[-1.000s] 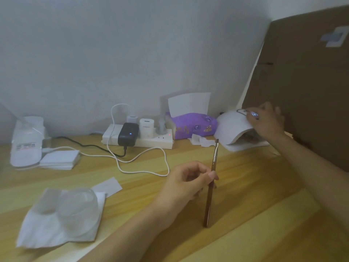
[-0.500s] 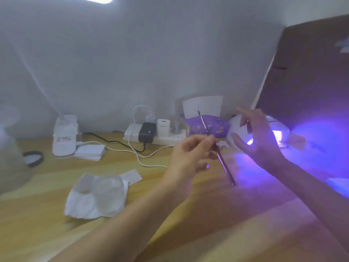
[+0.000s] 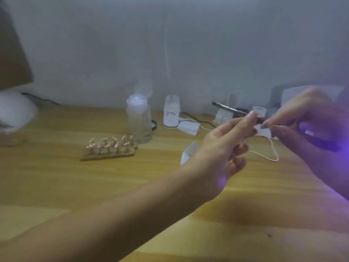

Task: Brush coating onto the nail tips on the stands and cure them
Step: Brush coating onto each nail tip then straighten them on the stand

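Your view swung left, so the nail tips on the stands (image 3: 109, 146) came into sight, and a violet glow (image 3: 319, 142) lit the 3 o'clock edge, so curing seemed under way. Your right hand (image 3: 302, 121) came across to the brush (image 3: 228, 108), which your left hand (image 3: 226, 144) pinched. Blur hid whether the right gripped it. The stands lay at 9 o'clock from the left hand, well apart.
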Available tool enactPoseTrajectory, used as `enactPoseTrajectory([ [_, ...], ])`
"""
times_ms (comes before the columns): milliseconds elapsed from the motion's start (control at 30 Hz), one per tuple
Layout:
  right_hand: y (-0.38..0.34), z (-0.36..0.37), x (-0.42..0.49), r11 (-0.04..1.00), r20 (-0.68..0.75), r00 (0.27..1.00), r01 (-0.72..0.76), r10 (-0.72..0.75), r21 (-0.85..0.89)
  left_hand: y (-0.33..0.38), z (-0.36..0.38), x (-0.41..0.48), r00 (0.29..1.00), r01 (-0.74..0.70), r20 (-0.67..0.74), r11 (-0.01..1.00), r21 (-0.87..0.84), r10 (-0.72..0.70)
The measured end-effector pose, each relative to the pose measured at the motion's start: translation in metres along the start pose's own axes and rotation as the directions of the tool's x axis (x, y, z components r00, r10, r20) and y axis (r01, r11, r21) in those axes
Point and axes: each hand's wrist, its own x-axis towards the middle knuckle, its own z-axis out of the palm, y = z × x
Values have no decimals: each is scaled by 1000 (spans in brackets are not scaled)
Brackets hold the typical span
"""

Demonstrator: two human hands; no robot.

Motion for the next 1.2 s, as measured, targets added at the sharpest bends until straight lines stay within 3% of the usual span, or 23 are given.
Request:
enactPoseTrajectory([
  [133,1,44,3,936,-125,988,-45,94,349,2,-49,-31,997,-13,82,999,43,9],
  [233,15,57,8,825,-141,949,-165,282,540,6,-94,-55,991,-129,67,961,245,116],
  [267,21,59,8,792,-109,935,-220,339,569,10,-112,-63,974,-216,27,894,392,224],
  [333,35,62,0,751,-66,904,-308,422,583,22,-149,-79,882,-305,4,564,767,471],
  [400,45,66,-12,720,-47,877,-362,479,592,36,-186,-89,789,-204,19,231,951,615],
  [467,53,69,-23,675,-36,851,-389,524,627,49,-218,-94,741,-40,-70,148,988,668],
  [567,61,71,-30,588,-4,815,-414,579,694,54,-256,-95,722,174,-241,167,970,648],
  [667,64,71,-31,529,3,780,-428,626,733,46,-277,-92,776,233,-321,226,946,543],
  [800,67,70,-35,526,7,757,-460,653,716,45,-290,-89,798,173,-251,190,966,548],
  [933,63,70,-39,523,46,789,-448,612,725,55,-299,-94,808,158,-234,183,970,540],
  [1067,62,71,-37,484,66,775,-457,629,746,51,-290,-108,858,86,-211,273,958,469],
  [1200,60,72,-35,426,84,736,-476,671,770,32,-238,-111,933,-65,-48,297,953,358],
])
